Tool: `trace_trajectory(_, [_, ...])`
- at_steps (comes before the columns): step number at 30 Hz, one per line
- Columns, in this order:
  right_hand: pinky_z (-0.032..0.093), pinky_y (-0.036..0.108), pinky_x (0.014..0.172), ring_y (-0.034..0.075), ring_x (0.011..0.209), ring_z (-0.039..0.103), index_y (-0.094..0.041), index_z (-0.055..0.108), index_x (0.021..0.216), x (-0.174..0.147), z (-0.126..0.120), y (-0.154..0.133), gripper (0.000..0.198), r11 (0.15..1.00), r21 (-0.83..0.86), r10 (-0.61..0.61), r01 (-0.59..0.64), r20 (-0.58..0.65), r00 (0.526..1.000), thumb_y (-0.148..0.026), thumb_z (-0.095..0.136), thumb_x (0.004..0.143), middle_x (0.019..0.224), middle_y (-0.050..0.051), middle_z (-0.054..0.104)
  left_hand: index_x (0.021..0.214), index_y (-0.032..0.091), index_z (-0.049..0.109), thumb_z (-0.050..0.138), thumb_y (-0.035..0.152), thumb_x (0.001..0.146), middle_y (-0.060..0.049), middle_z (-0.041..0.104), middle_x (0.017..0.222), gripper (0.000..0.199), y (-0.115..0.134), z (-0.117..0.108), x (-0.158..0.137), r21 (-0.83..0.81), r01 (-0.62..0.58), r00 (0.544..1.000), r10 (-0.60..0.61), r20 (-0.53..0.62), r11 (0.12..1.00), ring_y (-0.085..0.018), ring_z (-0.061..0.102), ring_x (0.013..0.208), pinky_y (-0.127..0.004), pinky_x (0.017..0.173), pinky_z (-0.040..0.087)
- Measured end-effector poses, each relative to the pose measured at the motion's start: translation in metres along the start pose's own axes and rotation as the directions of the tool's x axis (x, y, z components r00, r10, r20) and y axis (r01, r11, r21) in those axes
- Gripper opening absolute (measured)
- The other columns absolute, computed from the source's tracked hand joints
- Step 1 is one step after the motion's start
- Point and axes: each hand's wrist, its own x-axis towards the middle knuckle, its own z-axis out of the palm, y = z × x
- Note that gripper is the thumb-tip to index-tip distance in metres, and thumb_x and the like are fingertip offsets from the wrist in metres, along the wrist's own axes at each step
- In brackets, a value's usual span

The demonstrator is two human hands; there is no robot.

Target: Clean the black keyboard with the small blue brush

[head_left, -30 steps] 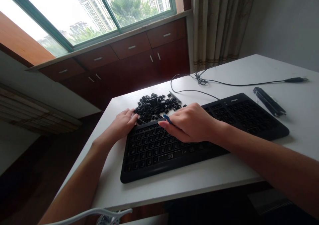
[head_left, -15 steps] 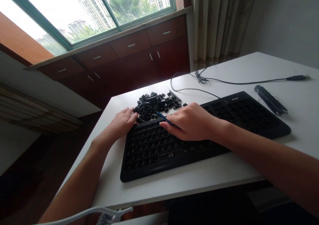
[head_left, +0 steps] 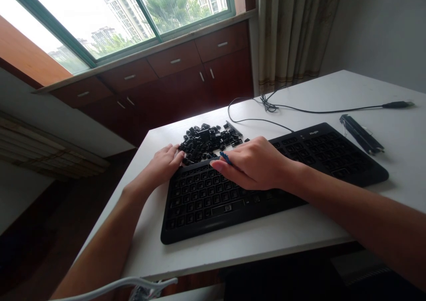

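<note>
Homelike room, floor-length curtain (head_left: 289,30), wooden cabinets (head_left: 166,85), window (head_left: 141,19) facing tall buildings (head_left: 124,10)

From my remote post I see a white tabletop (head_left: 404,136) carrying everything. On it I have a black keyboard (head_left: 206,188) lying flat, with a heap of small black pieces (head_left: 203,136) just beyond its far left edge. Farther right I make out a loosely knotted cable (head_left: 316,112) ending in a plug (head_left: 396,104), and a long dark strip (head_left: 361,134) near the keyboard's right end.

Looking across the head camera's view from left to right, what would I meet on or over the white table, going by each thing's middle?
Left hand → heap of small black pieces → right hand → long black piece → cable plug.
</note>
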Motion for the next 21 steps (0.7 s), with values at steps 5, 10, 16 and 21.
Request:
trace_trajectory(5, [0.016,0.027,0.051,0.007,0.045,0.034,-0.016,0.059,0.067,0.0001,0.0014,0.0008,0.058,1.0,-0.014,0.0,-0.001,-0.048,0.999,-0.047,0.027,0.104,0.05,-0.003,0.05,0.146,0.003,0.041,0.019,0.052,0.093,-0.019,0.048,0.15,0.076,0.0054,-0.0033,-0.0011,-0.018,0.062,0.998,-0.062,0.005,0.998,-0.033,0.03,0.147,-0.046,0.119,0.026])
trace_trajectory(10, [0.016,0.027,0.05,0.008,0.046,0.04,-0.015,0.061,0.071,0.0002,0.0042,0.0021,0.058,0.995,-0.091,0.039,-0.041,-0.02,0.999,-0.046,0.026,0.105,0.054,-0.001,0.057,0.147,0.001,0.039,0.019,0.053,0.093,-0.021,0.044,0.152,0.077,0.0069,-0.0048,-0.001,-0.019,0.085,0.996,-0.085,0.023,0.996,-0.033,0.028,0.148,-0.045,0.12,0.024])
trace_trajectory(16, [0.016,0.027,0.05,0.01,0.045,0.043,-0.016,0.06,0.071,-0.0007,0.0063,0.0029,0.056,0.986,-0.155,0.047,-0.052,-0.035,0.998,-0.046,0.027,0.105,0.054,0.0,0.06,0.148,0.002,0.038,0.018,0.054,0.093,-0.02,0.044,0.153,0.078,0.007,-0.0057,-0.0014,-0.024,0.078,0.996,-0.078,0.032,0.997,-0.032,0.027,0.149,-0.043,0.12,0.024])
trace_trajectory(21, [0.016,0.026,0.05,0.009,0.044,0.042,-0.016,0.06,0.07,0.0,0.0054,0.0028,0.054,0.987,-0.151,0.041,-0.051,-0.074,0.996,-0.046,0.031,0.104,0.052,-0.001,0.058,0.148,0.002,0.039,0.019,0.053,0.094,-0.02,0.045,0.152,0.077,0.0064,-0.005,-0.0013,-0.015,0.076,0.997,-0.076,0.018,0.997,-0.032,0.029,0.148,-0.043,0.12,0.024])
